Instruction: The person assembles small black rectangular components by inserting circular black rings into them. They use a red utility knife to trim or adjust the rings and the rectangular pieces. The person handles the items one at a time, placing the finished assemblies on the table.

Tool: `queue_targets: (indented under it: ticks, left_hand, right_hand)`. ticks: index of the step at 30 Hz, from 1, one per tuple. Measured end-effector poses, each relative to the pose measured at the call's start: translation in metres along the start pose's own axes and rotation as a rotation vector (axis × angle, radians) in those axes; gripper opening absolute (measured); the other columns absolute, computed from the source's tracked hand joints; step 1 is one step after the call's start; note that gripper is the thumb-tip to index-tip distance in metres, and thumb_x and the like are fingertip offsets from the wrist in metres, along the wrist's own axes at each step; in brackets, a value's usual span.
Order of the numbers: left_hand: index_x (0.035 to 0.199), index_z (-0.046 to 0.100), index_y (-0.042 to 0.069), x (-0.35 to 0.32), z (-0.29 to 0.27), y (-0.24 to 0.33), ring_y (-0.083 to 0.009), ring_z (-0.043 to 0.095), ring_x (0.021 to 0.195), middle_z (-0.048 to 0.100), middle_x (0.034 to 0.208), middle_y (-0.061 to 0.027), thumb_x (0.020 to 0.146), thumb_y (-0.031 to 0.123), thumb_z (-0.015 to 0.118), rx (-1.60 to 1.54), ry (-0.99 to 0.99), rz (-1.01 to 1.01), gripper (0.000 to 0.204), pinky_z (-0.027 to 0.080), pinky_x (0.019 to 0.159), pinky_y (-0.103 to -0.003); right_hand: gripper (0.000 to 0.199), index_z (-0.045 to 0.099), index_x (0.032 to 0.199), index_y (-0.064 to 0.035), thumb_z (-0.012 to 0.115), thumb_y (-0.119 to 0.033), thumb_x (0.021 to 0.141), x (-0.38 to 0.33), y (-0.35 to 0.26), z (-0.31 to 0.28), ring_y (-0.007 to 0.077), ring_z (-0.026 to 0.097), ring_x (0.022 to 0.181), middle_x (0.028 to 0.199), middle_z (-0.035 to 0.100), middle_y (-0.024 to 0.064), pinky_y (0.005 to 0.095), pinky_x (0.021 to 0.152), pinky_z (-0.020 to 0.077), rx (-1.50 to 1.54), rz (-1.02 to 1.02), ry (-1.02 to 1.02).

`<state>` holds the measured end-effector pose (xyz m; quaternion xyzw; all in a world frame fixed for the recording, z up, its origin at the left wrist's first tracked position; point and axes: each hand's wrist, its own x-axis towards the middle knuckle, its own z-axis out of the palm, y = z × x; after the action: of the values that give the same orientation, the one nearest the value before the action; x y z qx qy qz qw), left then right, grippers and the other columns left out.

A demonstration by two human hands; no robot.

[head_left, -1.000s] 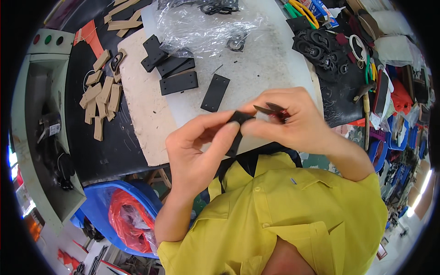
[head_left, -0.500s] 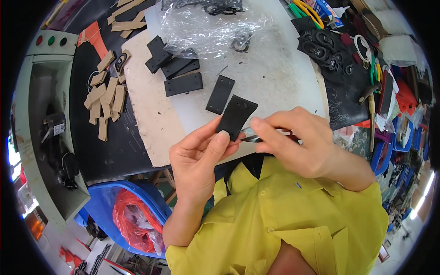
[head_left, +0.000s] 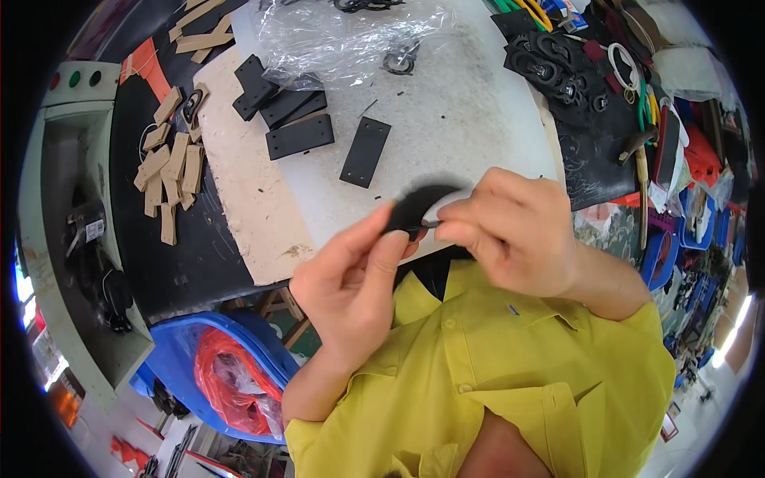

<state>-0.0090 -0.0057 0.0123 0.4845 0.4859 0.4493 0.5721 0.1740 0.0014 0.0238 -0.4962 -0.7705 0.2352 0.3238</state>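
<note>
My left hand (head_left: 347, 275) pinches a black, leather-like strip (head_left: 416, 205) between thumb and fingers. The strip is bent into an arch, and its upper edge is smeared by motion. My right hand (head_left: 522, 235) is closed round a small, thin pointed tool (head_left: 430, 224), mostly hidden by the fingers; its kind does not show. The fingertips of the right hand meet the strip's right side. Just beyond the hands lies a flat black rectangular piece (head_left: 366, 152) with small holes near its ends. Several similar black pieces (head_left: 300, 137) are piled to its left.
Tan strips (head_left: 175, 171) lie scattered on the dark table at left. Clear plastic film (head_left: 335, 48) covers dark parts at the far side. Black oval-ringed parts (head_left: 554, 68) are heaped at far right, near a hammer (head_left: 640, 147). A blue bin (head_left: 171, 350) stands below the table's left edge.
The black strip was nearly straight and raised; now it is bent over toward the right. My right hand has risen slightly against it. The whole view has shifted a little.
</note>
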Motion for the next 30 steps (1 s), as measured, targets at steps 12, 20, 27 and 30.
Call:
queue_targets:
  ticks: [12,20,27,30]
  left_hand:
    - [0.092,0.064,-0.008,0.021,-0.019,-0.009,-0.0307,0.067,0.073,0.066,0.084,-0.021,0.072,-0.01,0.062,0.762,0.053,0.927,0.02,0.055,0.065,-0.029]
    - [0.106,0.054,-0.008,0.011,-0.019,-0.005,-0.0264,0.065,0.084,0.064,0.096,-0.0179,0.091,0.007,0.049,-0.488,-0.123,-0.387,0.021,0.054,0.073,-0.032]
    - [0.094,0.052,-0.004,0.012,0.006,0.001,-0.0126,0.058,0.065,0.062,0.076,-0.0096,0.09,0.01,0.053,-0.155,-0.035,-0.121,0.014,0.046,0.059,-0.024]
    - [0.088,0.057,-0.004,0.045,0.017,0.003,-0.013,0.056,0.062,0.061,0.07,-0.0076,0.088,0.008,0.054,0.124,-0.082,0.089,0.013,0.045,0.058,-0.025]
  right_hand:
    - [0.022,0.064,0.079,0.0005,0.069,-0.02,0.08,0.01,0.007,-0.008,0.0028,0.036,0.044,0.053,0.047,-0.0039,0.0207,0.039,0.0235,1.119,0.879,-0.153]
    - [0.022,0.062,0.091,-0.0019,0.065,-0.022,0.083,0.01,0.01,0.006,0.0014,0.037,0.045,0.058,0.048,-0.0048,0.0183,0.04,0.0238,1.215,0.833,-0.108]
    - [0.02,0.058,0.09,-0.0032,0.064,-0.021,0.085,0.004,0.005,0.0,-0.0002,0.039,0.048,0.063,0.05,-0.0063,0.0184,0.041,0.0291,0.928,0.62,-0.148]
    - [0.019,0.058,0.089,-0.0035,0.063,-0.022,0.085,0.012,0.017,-0.022,0.0004,0.039,0.047,0.062,0.051,-0.0055,0.0173,0.041,0.0293,0.77,0.676,0.032]
